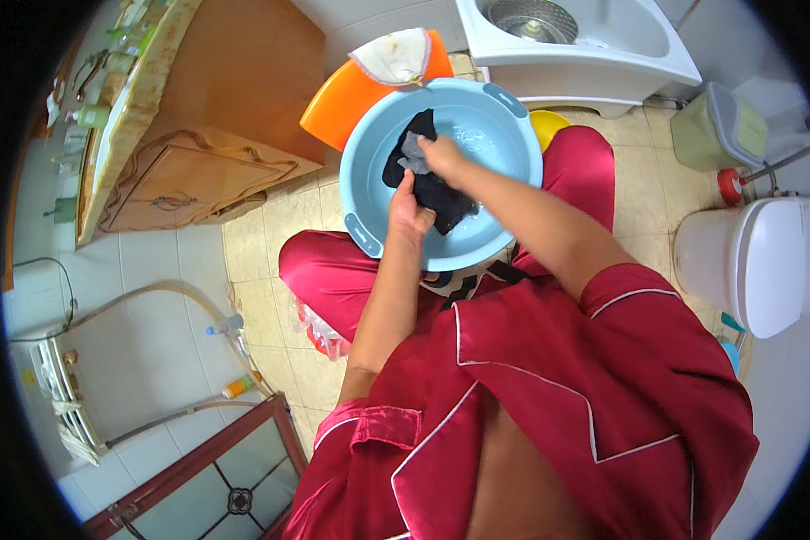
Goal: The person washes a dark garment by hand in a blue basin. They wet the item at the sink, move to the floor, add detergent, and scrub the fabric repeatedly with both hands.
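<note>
A light blue plastic basin (526,158) holding clear water stands on the floor in front of me. Over the water a black cloth garment (440,202) with a grey part (413,154) is spread between my hands. My left hand (412,210) grips its near side, with the thumb against the cloth. On the right, my right hand (442,160) pinches the grey part between thumb and fingers. The black cloth's lower end hangs at the water. Which item of clothing it is, I cannot tell.
Behind the basin, a white cloth (395,57) lies over an orange plastic container (344,101). A yellow bowl (547,127) sits beside the basin, below a white tub with a metal drum (594,81). A wooden cabinet (196,182) stands left, a white lidded bin (715,263) right.
</note>
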The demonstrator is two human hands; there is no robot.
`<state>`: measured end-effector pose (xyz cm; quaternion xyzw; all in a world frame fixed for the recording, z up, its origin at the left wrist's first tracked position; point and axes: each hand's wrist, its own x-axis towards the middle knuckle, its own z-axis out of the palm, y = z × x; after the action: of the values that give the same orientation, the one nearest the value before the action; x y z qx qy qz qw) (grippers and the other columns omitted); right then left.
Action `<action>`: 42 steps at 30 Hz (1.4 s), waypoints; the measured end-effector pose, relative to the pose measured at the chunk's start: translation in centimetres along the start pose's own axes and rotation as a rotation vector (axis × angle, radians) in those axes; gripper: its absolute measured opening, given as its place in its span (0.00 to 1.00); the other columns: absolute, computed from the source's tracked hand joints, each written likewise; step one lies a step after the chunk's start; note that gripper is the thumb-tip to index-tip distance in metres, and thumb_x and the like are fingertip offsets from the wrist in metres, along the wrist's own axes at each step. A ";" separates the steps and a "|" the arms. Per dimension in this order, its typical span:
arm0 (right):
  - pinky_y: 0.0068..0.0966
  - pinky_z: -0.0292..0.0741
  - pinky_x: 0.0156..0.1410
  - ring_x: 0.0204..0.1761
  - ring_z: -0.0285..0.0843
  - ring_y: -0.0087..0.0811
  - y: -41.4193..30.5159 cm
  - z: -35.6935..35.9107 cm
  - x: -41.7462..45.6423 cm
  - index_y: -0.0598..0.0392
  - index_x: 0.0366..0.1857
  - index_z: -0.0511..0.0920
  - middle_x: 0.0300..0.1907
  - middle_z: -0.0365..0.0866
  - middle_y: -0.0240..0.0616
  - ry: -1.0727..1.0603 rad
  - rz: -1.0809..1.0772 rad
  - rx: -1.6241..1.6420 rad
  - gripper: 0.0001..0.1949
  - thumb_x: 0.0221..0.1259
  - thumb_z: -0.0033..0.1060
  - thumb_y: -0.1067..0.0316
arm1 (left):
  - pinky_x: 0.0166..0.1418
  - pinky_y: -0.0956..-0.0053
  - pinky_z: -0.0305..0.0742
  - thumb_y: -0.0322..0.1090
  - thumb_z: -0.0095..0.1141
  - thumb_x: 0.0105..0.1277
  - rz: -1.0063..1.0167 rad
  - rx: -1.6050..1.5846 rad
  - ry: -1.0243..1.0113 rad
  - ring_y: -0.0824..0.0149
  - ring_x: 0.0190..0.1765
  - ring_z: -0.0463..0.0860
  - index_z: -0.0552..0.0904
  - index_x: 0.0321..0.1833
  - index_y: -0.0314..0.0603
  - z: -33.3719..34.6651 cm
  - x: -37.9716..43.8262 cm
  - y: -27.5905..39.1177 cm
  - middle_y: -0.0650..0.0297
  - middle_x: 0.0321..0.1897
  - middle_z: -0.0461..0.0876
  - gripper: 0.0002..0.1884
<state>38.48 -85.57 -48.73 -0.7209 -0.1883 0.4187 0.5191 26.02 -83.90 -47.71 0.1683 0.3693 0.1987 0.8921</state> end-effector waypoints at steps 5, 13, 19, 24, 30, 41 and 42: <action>0.37 0.76 0.44 0.40 0.81 0.40 -0.8 -2.2 -1.1 0.62 0.46 0.77 0.40 0.82 0.47 -0.038 -0.123 0.197 0.25 0.60 0.56 0.46 | 0.60 0.52 0.72 0.48 0.43 0.73 0.124 -0.115 0.099 0.52 0.54 0.79 0.73 0.57 0.35 -0.3 2.0 1.9 0.55 0.56 0.76 0.22; 0.48 0.73 0.43 0.39 0.78 0.58 -3.0 -0.4 -3.0 0.60 0.35 0.76 0.33 0.80 0.58 0.197 -0.376 -0.382 0.21 0.59 0.55 0.47 | 0.42 0.60 0.79 0.48 0.58 0.64 0.128 0.071 0.180 0.60 0.40 0.82 0.76 0.47 0.32 1.5 2.4 -0.5 0.57 0.40 0.81 0.22; 0.50 0.73 0.45 0.39 0.78 0.59 -2.9 2.3 -5.9 0.60 0.39 0.74 0.33 0.80 0.60 0.149 -0.486 -0.539 0.20 0.60 0.54 0.50 | 0.46 0.59 0.78 0.48 0.44 0.70 0.156 0.054 0.096 0.57 0.41 0.82 0.78 0.46 0.42 -2.8 5.4 0.6 0.57 0.39 0.82 0.17; 0.51 0.73 0.44 0.36 0.78 0.60 -3.5 2.9 -6.9 0.61 0.38 0.73 0.30 0.79 0.61 0.085 -0.555 -0.482 0.18 0.61 0.53 0.52 | 0.43 0.59 0.79 0.47 0.44 0.70 0.114 0.000 -0.130 0.56 0.39 0.82 0.78 0.44 0.41 -4.1 4.7 1.4 0.56 0.38 0.82 0.17; 0.50 0.74 0.45 0.36 0.79 0.58 -2.4 1.4 -3.6 0.61 0.39 0.73 0.32 0.81 0.58 0.216 -0.386 -0.544 0.20 0.59 0.55 0.50 | 0.46 0.60 0.79 0.47 0.42 0.71 -0.119 0.017 -0.052 0.58 0.43 0.82 0.77 0.47 0.40 1.0 1.9 0.5 0.57 0.40 0.82 0.18; 0.28 0.75 0.40 0.36 0.79 0.29 -4.4 -5.1 -0.1 0.60 0.40 0.80 0.36 0.81 0.35 -0.331 0.113 0.231 0.25 0.49 0.69 0.46 | 0.54 0.54 0.75 0.52 0.55 0.60 -0.091 0.027 0.035 0.52 0.50 0.80 0.80 0.47 0.39 -0.1 0.6 3.9 0.54 0.45 0.82 0.23; 0.29 0.75 0.41 0.37 0.80 0.31 -3.6 -5.7 1.0 0.57 0.40 0.80 0.37 0.82 0.37 -0.311 -0.027 0.098 0.25 0.47 0.71 0.46 | 0.53 0.54 0.76 0.51 0.57 0.58 -0.095 0.117 0.126 0.53 0.48 0.81 0.80 0.47 0.39 -0.4 2.0 3.9 0.54 0.45 0.82 0.23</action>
<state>44.21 -86.86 -45.27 -0.6185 -0.2557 0.5269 0.5238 26.13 -79.55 -47.38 0.1896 0.4430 0.1446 0.8642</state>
